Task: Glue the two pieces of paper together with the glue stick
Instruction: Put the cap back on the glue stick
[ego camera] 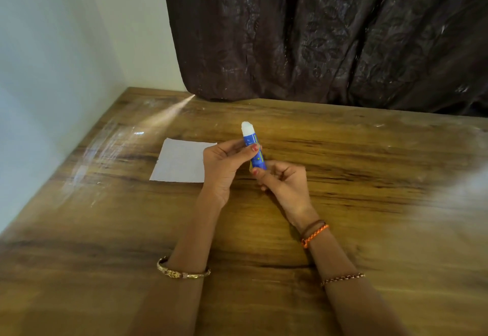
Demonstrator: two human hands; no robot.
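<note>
Nearest you in the head view, your right hand curls its fingers round the base of the glue stick, while your left hand pinches its barrel. The cap is off and white glue stands exposed. One paper lies flat beside your left hand; I judge nothing glued yet.

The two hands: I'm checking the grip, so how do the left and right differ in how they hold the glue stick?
The left hand grips the glue stick around its middle, thumb across the blue barrel; the right hand pinches its bottom end. The left sits higher and partly covers the paper; the right is lower, over bare table. Both hold the stick upright, its white glue tip exposed.
</note>
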